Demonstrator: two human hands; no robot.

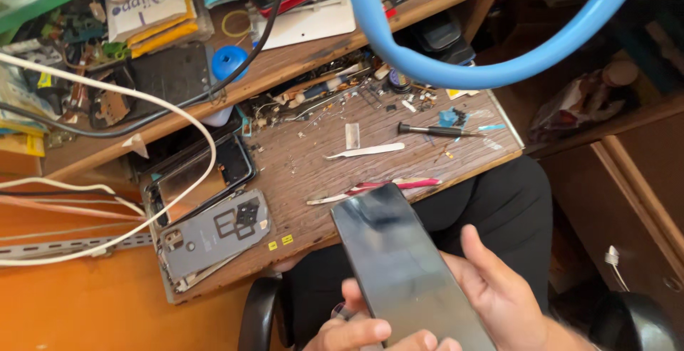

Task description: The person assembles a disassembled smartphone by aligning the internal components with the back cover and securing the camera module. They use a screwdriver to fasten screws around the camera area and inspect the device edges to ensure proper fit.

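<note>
Phone [402, 265], dark screen up: gripped by left hand [370, 329] and right hand [499, 294], fingers curled round its edges, just off wooden bench [313, 173] edge.

Two hands, left [370, 329] and right [499, 297]; one dark phone [402, 265] between them; one grey back cover [214, 240] and one opened phone frame [203, 176] on the bench; one screwdriver [434, 131]; one white pair of tweezers [367, 151]; one pink-handled tool [385, 187]; one blue round cap [229, 61]; two small yellow stickers [280, 243].

Black smartphone [406, 265], dark glossy screen up, tilted diagonally above the lap
</note>
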